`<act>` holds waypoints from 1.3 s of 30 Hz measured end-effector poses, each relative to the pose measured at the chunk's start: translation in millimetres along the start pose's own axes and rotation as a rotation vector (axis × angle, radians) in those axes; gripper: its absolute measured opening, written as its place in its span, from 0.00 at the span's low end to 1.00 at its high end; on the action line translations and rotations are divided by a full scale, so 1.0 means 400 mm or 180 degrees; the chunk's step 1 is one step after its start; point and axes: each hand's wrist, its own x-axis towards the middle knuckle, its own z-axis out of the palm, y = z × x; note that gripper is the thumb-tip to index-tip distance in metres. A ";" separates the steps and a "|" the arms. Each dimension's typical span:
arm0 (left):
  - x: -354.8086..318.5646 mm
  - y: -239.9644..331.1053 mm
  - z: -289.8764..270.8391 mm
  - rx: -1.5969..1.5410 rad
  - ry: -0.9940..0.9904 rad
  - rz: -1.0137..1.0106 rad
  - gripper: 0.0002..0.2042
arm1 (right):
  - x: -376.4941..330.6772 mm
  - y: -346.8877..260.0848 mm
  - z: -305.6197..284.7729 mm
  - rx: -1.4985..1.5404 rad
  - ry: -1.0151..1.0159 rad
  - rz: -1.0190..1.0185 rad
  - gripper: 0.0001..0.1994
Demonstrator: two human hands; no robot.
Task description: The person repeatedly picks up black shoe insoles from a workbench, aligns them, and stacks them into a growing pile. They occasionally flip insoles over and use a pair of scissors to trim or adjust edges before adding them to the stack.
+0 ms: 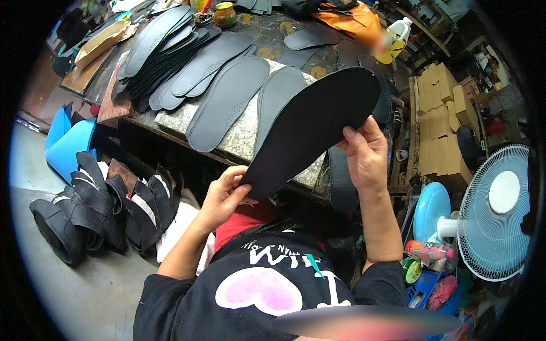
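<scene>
A large black insole (315,122) is held up at a slant between my two hands, its plain dark face toward me. My left hand (224,193) pinches its lower, narrower end between thumb and fingers. With thumb and fingers my right hand (364,150) grips the right edge near the broad end. Behind it, grey insoles with stitched-look rims lie on a pale speckled slab (230,136): one whole insole (230,99) and a second insole (278,94) partly covered by the held one. Left of them rises a stack of insoles (156,48).
Beyond the slab, the dark worktable (267,25) bears more insoles (310,38), a jar (225,15), orange material (352,23) and a jug with yellow liquid (393,40). Rolled black sheets (85,210) stand on the floor at left. A fan (495,210) and cardboard boxes (438,119) are at right.
</scene>
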 end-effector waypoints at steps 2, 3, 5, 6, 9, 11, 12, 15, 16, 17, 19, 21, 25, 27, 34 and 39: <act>-0.003 0.001 -0.004 0.0248 0.0034 0.0180 0.17 | -0.004 0.003 -0.004 0.0078 -0.0178 -0.0112 0.14; -0.004 0.003 -0.003 0.0205 0.0067 0.0222 0.17 | -0.004 0.004 -0.006 0.0201 -0.0222 -0.0154 0.15; -0.005 0.014 -0.003 0.0426 0.0014 0.0385 0.17 | -0.008 0.005 -0.007 0.0272 -0.0208 -0.0147 0.14; -0.007 0.022 -0.001 0.0534 -0.0002 0.0451 0.17 | -0.008 0.004 -0.008 0.0321 -0.0210 -0.0155 0.14; -0.014 0.048 0.011 0.0175 -0.0119 -0.0072 0.18 | -0.006 0.000 -0.013 0.0257 0.0057 0.0139 0.15; -0.022 0.062 0.031 -0.0143 -0.0219 -0.0215 0.18 | 0.001 -0.002 -0.023 -0.0030 0.0093 0.0598 0.15; -0.026 0.072 0.040 -0.0213 -0.0288 -0.0306 0.18 | 0.005 -0.002 -0.032 -0.0159 -0.0054 0.0791 0.14; -0.038 0.101 0.075 -0.0097 -0.0314 -0.0207 0.20 | 0.029 0.022 -0.062 0.0116 -0.0161 0.0924 0.14; -0.042 0.113 0.083 0.0690 -0.0366 0.0329 0.21 | 0.034 0.037 -0.071 0.0348 0.0008 0.0908 0.14; -0.042 0.123 0.088 0.1465 -0.0444 0.0909 0.22 | 0.034 0.051 -0.081 0.0671 0.0060 0.0992 0.15; -0.031 0.136 0.103 0.2532 -0.0508 0.1709 0.25 | 0.039 0.078 -0.098 0.1143 0.0027 0.1048 0.15; -0.025 0.145 0.111 0.2796 -0.0839 0.2002 0.27 | 0.042 0.097 -0.108 0.1390 0.0013 0.0968 0.14; -0.022 0.142 0.113 0.2851 -0.0900 0.1979 0.26 | 0.043 0.096 -0.105 0.1776 -0.0173 0.0828 0.15; -0.024 0.132 0.110 0.2678 -0.0657 0.1868 0.25 | 0.044 0.083 -0.098 0.1609 0.0075 0.0867 0.17; 0.045 0.118 0.056 -0.1071 -0.0157 -0.0692 0.22 | 0.133 0.054 -0.102 -0.0120 0.0248 0.0987 0.02; 0.096 0.118 0.051 -0.1437 -0.0374 -0.0522 0.21 | 0.215 0.068 -0.140 -0.0198 0.0389 0.0896 0.01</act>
